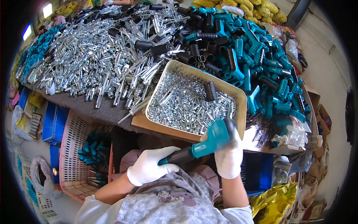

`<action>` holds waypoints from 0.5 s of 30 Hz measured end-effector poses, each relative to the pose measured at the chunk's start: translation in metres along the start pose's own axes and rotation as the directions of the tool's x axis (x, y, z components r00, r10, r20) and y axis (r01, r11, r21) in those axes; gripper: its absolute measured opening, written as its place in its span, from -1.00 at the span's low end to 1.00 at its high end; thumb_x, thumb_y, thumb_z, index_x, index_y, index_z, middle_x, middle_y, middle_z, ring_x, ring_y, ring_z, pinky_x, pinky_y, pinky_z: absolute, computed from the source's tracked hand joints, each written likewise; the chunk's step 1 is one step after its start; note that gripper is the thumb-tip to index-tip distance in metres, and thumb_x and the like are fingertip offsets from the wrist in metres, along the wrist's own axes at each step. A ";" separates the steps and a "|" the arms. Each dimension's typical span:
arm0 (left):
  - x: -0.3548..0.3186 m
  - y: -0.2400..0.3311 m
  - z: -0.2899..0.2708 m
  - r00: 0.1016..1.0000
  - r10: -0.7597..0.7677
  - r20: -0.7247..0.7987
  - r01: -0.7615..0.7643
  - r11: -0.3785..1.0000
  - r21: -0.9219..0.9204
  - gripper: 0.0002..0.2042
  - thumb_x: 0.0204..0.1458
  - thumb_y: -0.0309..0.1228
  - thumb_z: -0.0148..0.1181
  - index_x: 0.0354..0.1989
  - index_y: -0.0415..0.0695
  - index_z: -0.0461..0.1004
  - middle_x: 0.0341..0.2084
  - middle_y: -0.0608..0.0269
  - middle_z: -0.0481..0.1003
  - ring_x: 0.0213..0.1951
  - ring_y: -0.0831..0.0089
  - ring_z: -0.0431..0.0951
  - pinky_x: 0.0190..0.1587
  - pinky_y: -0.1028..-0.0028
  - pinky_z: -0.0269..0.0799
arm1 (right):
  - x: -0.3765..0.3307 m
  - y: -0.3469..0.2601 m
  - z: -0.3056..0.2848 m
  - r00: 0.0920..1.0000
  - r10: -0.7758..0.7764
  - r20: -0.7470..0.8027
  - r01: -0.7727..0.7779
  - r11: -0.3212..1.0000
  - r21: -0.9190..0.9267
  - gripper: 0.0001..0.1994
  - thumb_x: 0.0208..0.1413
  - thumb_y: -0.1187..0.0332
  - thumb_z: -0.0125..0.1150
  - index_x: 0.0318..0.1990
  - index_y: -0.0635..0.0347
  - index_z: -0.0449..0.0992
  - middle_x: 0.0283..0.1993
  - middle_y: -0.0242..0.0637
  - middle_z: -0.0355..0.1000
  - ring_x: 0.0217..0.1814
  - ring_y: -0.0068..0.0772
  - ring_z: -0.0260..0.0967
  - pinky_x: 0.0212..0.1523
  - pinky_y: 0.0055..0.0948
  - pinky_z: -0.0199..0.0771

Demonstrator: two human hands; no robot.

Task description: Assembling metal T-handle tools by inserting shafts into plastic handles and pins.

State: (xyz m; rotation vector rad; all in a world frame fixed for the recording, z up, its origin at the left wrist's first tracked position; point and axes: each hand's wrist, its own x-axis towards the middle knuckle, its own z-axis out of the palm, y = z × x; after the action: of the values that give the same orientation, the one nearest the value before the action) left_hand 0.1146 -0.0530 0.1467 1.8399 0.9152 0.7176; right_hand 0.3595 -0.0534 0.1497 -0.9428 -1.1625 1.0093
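sharing one teal-and-black tool (pixel 203 148), left grip (pixel 152 166) and right grip (pixel 229 158) both clamp it.

Light is bright, fisheye edges bend, and the teal tool (pixel 209 141) is partly blurred.

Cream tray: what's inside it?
The cream tray holds small silvery metal pieces and a black cylinder. Anything beneath them is covered, and the teal-and-black housing hides some of the near side.
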 end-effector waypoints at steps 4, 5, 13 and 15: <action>-0.006 -0.006 -0.013 0.987 0.158 0.015 -0.158 0.983 0.095 -0.47 -0.12 -0.25 0.47 0.04 -0.17 0.49 -0.35 0.03 0.58 -0.34 0.11 0.63 -0.27 0.33 0.51 | 0.002 -0.031 -0.018 0.877 0.153 0.455 -0.170 0.985 -0.004 -0.35 0.28 -0.19 -0.05 -0.05 0.38 0.55 0.02 0.02 0.44 0.02 -0.16 0.43 0.09 -0.23 0.41; -0.008 -0.008 -0.018 0.986 0.162 0.043 -0.167 0.974 0.154 -0.47 -0.13 -0.22 0.47 0.04 -0.15 0.50 -0.36 0.05 0.58 -0.36 0.12 0.63 -0.30 0.32 0.52 | 0.001 -0.041 -0.017 0.810 0.367 0.458 -0.394 0.918 -0.038 -0.39 0.24 -0.12 0.06 0.06 0.36 0.49 0.03 -0.01 0.45 -0.01 -0.23 0.46 0.07 -0.27 0.45; -0.017 -0.038 -0.035 0.950 -0.010 0.313 -0.049 0.982 0.182 -0.51 -0.01 -0.10 0.39 0.04 -0.12 0.54 -0.39 0.05 0.61 -0.38 0.13 0.65 -0.31 0.33 0.54 | -0.007 -0.039 0.003 0.602 0.088 0.794 0.697 0.428 -0.575 -0.55 -0.21 0.34 0.39 -0.04 -0.01 0.57 -0.35 -0.35 0.39 -0.32 -0.31 0.44 -0.09 -0.28 0.46; -0.020 -0.059 -0.033 0.916 0.163 0.365 -0.150 0.987 -0.065 -0.51 0.06 -0.08 0.34 0.08 -0.13 0.53 -0.44 0.15 0.61 -0.52 0.35 0.62 -0.39 0.42 0.51 | -0.009 -0.030 0.007 0.351 -0.178 0.919 0.936 0.091 -0.340 -0.62 -0.19 0.30 0.24 -0.09 -0.09 0.58 -0.39 -0.45 0.28 -0.36 -0.46 0.31 -0.03 -0.31 0.41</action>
State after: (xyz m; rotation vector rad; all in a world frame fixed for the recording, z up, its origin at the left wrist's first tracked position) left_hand 0.0608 -0.0370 0.1037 1.9453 0.5100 0.4537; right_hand 0.3555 -0.0700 0.1771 -0.5633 -2.6860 -0.2759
